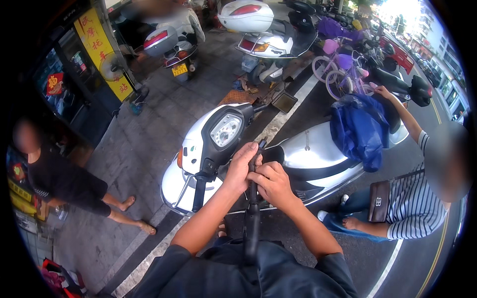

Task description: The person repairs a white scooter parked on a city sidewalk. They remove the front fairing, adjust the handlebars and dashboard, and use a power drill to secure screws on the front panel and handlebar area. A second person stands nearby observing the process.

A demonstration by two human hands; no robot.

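Note:
Upright in front of my body stands a long black rod (253, 223) with a thicker lower section; its exact kind I cannot make out. My left hand (242, 168) is wrapped round its upper part, close to the tip. Just below, the fingers of my right hand (272, 183) pinch the same rod. Right beyond my hands is a white scooter (198, 130), its dashboard (227, 130) facing up at the left. A wrench (307, 140) lies on its silvery seat (318, 149). Farther back on it rests a blue plastic cover (360, 126).
A person in a striped shirt (415, 198) stands at the right, one arm reaching over the scooter's rear. Another in dark clothes (69, 179) is at the left. Behind are parked scooters (268, 44), purple bicycles (343, 74) and a standing fan (113, 67).

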